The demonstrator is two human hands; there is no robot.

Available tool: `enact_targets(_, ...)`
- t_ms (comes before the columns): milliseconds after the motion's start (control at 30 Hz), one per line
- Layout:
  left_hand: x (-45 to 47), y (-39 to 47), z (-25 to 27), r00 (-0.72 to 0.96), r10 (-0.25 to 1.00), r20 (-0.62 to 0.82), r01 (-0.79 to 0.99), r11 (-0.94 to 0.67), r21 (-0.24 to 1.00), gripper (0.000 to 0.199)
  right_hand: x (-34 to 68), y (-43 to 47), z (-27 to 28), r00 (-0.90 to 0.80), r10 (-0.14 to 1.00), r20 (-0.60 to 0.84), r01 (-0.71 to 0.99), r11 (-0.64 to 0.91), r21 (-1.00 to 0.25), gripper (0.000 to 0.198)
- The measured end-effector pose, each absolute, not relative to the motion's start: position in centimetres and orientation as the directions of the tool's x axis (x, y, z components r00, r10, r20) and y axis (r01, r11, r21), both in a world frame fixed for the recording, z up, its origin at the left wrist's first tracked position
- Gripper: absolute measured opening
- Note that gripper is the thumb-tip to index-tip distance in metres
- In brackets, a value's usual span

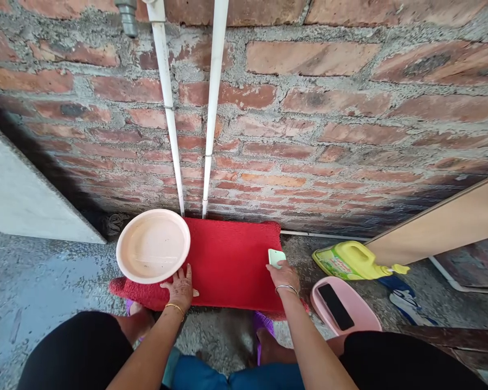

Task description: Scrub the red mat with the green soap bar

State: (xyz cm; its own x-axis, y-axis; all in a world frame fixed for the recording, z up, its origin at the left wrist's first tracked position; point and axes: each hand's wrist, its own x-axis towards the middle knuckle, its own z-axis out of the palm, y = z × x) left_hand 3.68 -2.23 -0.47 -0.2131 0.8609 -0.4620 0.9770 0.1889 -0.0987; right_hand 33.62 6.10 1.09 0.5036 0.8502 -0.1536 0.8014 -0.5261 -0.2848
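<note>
A red cloth with a thick pile lies spread over a low surface in front of me. On its left end rests a round pale pink basin with a little clear liquid in it. My left hand lies with fingers spread on the cloth, its fingertips close against the basin's near rim. At the cloth's right edge, my right hand is closed around a flat pale green block with rounded corners. Its underside is hidden, so I cannot tell its exact kind.
A yellow-green jug lies on its side to the right, near a pink tub holding a black rectangular thing. Blue-and-white slippers lie farther right. White pipes run down the brick wall. A pale slab stands left.
</note>
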Motion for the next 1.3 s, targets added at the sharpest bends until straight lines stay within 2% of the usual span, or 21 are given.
enact_targets(100,3.7,-2.3,-0.5,-0.214,0.868,-0.447,0.977,0.182,-0.113,0.091,31.2,5.7,1.0,0.419,0.892,-0.169,0.842,-0.451,-0.295,0.039)
enact_targets(200,3.7,-2.3,-0.6,-0.218,0.862,-0.458,0.976,0.185,-0.115,0.091,26.2,5.7,0.6,0.162,0.968,-0.192,0.912,-0.221,-0.345,0.036)
enact_targets(267,3.7,-2.2,-0.7,-0.224,0.859,-0.46,0.975,0.191,-0.117,0.091,22.9,5.7,0.6,-0.012,0.974,-0.227,0.929,-0.073,-0.362,0.035)
enact_targets(333,3.7,-2.2,-0.6,-0.227,0.861,-0.456,0.974,0.194,-0.12,0.091,20.8,6.0,0.7,-0.11,0.957,-0.268,0.935,0.008,-0.355,0.036)
enact_targets(433,3.7,-2.2,-0.5,-0.223,0.861,-0.457,0.975,0.188,-0.12,0.09,21.2,6.5,1.4,-0.081,0.949,-0.304,0.951,-0.017,-0.308,0.037)
enact_targets(567,3.8,-2.2,-0.4,-0.224,0.86,-0.458,0.974,0.189,-0.122,0.089,27.6,6.4,2.6,0.189,0.933,-0.307,0.943,-0.26,-0.209,0.038)
enact_targets(667,3.8,-2.3,-0.3,-0.212,0.864,-0.456,0.977,0.184,-0.106,0.09,33.0,5.7,3.0,0.425,0.859,-0.283,0.867,-0.477,-0.144,0.041)
enact_targets(767,3.8,-2.3,-0.3,-0.207,0.871,-0.446,0.978,0.18,-0.102,0.091,34.7,5.1,3.1,0.533,0.804,-0.264,0.805,-0.578,-0.132,0.043)
enact_targets(833,3.8,-2.3,-0.3,-0.209,0.87,-0.447,0.978,0.182,-0.102,0.091,32.9,5.1,2.8,0.455,0.857,-0.243,0.844,-0.501,-0.189,0.042)
enact_targets(967,3.8,-2.1,0.0,-0.223,0.847,-0.483,0.975,0.203,-0.094,0.091,24.4,5.8,2.1,0.133,0.966,-0.221,0.926,-0.201,-0.321,0.038)
enact_targets(1100,3.8,-1.9,0.3,-0.226,0.831,-0.509,0.974,0.205,-0.097,0.091,16.6,7.0,1.8,-0.193,0.942,-0.274,0.923,0.08,-0.375,0.038)
enact_targets(1200,3.8,-1.9,0.3,-0.228,0.831,-0.508,0.974,0.204,-0.103,0.092,15.7,8.1,2.0,-0.243,0.919,-0.31,0.922,0.12,-0.368,0.039)
enact_targets(1300,3.8,-1.9,0.1,-0.227,0.836,-0.5,0.974,0.202,-0.105,0.093,19.4,9.3,2.1,-0.118,0.942,-0.314,0.94,0.005,-0.34,0.038)
